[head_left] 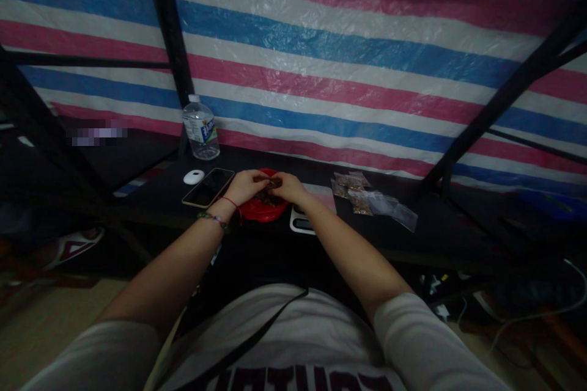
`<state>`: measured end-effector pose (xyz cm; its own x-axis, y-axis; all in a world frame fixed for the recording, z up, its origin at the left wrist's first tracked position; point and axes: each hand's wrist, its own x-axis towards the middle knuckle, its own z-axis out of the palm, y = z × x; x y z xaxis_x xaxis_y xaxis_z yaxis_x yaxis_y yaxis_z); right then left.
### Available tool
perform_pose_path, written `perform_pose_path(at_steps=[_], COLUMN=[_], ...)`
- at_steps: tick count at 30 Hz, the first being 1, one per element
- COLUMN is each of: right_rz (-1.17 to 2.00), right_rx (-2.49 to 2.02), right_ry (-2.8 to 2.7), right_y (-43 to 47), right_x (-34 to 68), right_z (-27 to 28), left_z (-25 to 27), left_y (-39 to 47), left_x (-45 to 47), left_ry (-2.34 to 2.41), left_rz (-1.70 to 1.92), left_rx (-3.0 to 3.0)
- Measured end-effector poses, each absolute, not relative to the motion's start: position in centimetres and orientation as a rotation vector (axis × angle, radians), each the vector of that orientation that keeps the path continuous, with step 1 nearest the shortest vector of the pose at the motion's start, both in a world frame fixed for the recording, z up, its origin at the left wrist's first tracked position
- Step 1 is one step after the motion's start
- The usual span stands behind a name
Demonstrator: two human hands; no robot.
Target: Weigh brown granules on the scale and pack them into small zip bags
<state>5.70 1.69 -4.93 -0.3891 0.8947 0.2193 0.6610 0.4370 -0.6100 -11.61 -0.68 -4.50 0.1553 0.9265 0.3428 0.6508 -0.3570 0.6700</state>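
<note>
A red bowl (pixel 263 214) stands near the desk's front edge with dark brown bits (pixel 266 197) inside. My left hand (pixel 246 185) reaches over its left rim, fingers curled and closed. From the right, my right hand (pixel 292 188) meets it above the bowl, also with bent, closed fingers. A brown clump shows between the fingertips; whether it is loose or in a small bag I cannot tell. Under my right forearm lies a white kitchen scale (pixel 303 226), partly hidden. To its right are several small clear zip bags (pixel 361 203) with brown bits, beside flat clear bags (pixel 406 217).
Left of the bowl lie a phone (pixel 208 187) and a round white case (pixel 193 177). A clear plastic bottle (pixel 202 131) stands behind them by a black metal post (pixel 169 30). A striped plastic sheet (pixel 321 55) hangs behind the black desk (pixel 316 165).
</note>
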Motion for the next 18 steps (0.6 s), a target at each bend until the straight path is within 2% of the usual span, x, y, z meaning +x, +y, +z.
perform_pose_path(at_steps=[13, 18], right_rz=[0.71, 0.592], right_rx=[-1.284, -1.319], right_ry=[-2.104, -2.07], right_y=[2.2, 2.1], right_x=[6.0, 7.3], right_z=[-5.2, -4.9], left_z=[-5.0, -5.2], left_y=[-0.3, -0.1], left_x=[-11.5, -11.7], left_ry=[1.548, 1.555], left_rz=[1.256, 1.258], left_rx=[1.977, 2.0])
